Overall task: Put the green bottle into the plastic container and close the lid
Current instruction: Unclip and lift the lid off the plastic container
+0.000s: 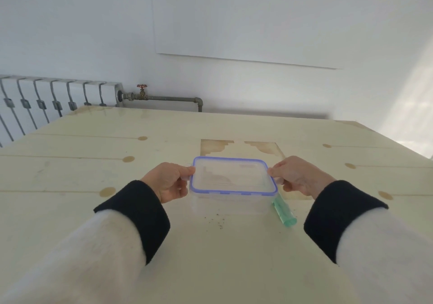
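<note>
A clear plastic container (229,204) stands on the pale wooden table (117,210), with its blue-rimmed lid (233,176) lying on top. My left hand (167,182) grips the lid's left edge and my right hand (297,177) grips its right edge. The green bottle (284,212) lies on its side on the table, outside the container, at its near right corner. The bottle's far end is hidden behind the container. Nothing shows inside the container.
Small dark specks (216,221) dot the table just in front of the container. A radiator (56,102) with a pipe and red valve (142,86) stands against the wall behind the table's far edge.
</note>
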Demonstrator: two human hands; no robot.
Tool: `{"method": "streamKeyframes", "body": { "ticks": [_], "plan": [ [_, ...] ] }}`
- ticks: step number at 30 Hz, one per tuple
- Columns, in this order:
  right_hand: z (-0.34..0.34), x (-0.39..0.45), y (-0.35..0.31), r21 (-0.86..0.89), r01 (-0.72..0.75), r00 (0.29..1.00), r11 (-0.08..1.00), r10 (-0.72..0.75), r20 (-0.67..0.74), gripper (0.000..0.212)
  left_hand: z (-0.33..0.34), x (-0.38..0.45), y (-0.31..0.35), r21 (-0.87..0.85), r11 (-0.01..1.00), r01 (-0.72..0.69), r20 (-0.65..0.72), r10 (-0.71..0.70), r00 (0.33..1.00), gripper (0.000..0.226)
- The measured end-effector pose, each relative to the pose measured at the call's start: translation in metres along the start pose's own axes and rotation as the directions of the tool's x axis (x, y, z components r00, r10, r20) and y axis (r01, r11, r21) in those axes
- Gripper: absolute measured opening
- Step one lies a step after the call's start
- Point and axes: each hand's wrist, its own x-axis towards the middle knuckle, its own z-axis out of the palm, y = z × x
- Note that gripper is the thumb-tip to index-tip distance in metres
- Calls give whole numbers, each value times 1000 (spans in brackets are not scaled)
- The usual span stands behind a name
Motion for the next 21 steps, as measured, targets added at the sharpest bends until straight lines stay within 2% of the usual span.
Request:
{"method": "streamKeyframes", "body": {
  "ticks": [3,5,7,9,13,15,18,21],
  "plan": [
    [3,5,0,-154,155,974,976,-177,-139,38,0,-4,-2,202,973,-108,-158,142,977,22],
    [8,8,-2,-214,271,930,939,-312,-192,42,3,-9,-3,305,929,-211,-259,294,920,29],
    [15,9,-6,-287,353,900,890,-407,-157,41,7,-18,-2,381,873,-305,-306,431,849,24],
    [23,10,-13,-352,416,879,838,-470,-82,42,11,-30,-3,399,847,-352,-270,475,837,22],
    [38,9,-30,-454,459,871,764,-489,58,45,21,-55,-14,372,878,-303,-31,337,941,23],
    [44,7,-35,-481,454,881,751,-458,117,46,26,-65,-23,413,874,-258,77,248,966,23],
    [49,3,-40,-504,445,892,740,-412,184,46,31,-70,-33,451,865,-222,140,177,974,19],
    [51,-1,-41,-506,422,906,752,-378,193,45,33,-71,-39,448,872,-196,138,150,979,19]
  ]
}}
